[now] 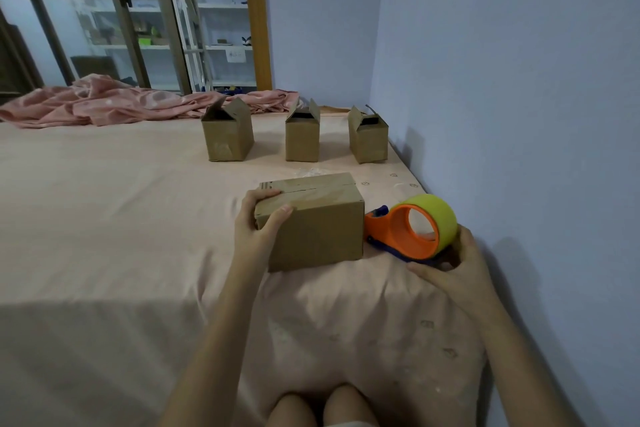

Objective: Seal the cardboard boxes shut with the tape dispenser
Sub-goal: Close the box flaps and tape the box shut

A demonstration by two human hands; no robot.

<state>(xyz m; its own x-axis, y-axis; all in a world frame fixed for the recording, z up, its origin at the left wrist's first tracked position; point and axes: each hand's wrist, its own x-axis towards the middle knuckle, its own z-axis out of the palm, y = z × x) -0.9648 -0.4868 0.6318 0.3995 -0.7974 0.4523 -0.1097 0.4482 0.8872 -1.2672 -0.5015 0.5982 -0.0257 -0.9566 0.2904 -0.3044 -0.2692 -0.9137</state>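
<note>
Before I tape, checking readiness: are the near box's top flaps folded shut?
Shut: the near box shows both top flaps lying flat, meeting along a seam.

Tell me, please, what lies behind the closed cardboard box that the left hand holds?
Behind the closed cardboard box stand three open-flapped cardboard boxes on the pink bedsheet. Their insides are too dark to see.

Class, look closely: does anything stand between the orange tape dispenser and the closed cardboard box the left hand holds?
Nothing visible does. The orange tape dispenser, held by the right hand, already sits against the right end of the closed cardboard box.
</note>
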